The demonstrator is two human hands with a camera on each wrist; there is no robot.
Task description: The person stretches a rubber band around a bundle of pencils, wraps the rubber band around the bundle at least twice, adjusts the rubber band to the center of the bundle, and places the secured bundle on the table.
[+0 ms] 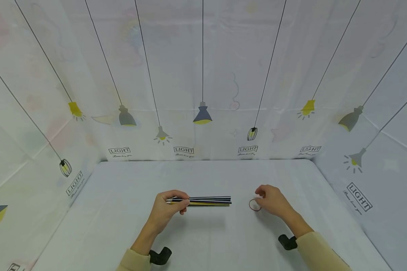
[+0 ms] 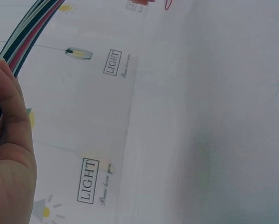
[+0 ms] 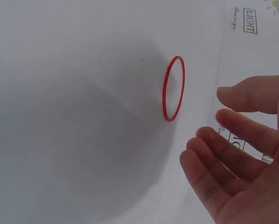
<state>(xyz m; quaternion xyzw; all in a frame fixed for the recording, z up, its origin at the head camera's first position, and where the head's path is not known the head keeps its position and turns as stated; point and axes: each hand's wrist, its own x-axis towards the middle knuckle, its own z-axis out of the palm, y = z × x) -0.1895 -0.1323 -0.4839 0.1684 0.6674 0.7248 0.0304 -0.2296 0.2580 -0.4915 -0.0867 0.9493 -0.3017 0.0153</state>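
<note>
Red rubber band (image 3: 173, 88) flat on the white table (image 1: 210, 241), just beside the right hand (image 1: 273, 201), fingers loosely apart, not touching. Probably light, stretchy, floppy; best pinched at its rim. Bundle of pencils (image 1: 207, 201), stiff, gripped at one end by left hand (image 1: 167, 207).

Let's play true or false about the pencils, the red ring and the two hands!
1. The left hand grips a bundle of pencils. True.
2. The red rubber band is wrapped around the pencils. False: it lies flat on the white table, apart from them.
3. The right hand is by the rubber band with relaxed fingers. True.
4. The right hand holds a pencil. False: it holds nothing.
5. The pencils stand upright. False: they are held level, pointing towards the right hand.
</note>
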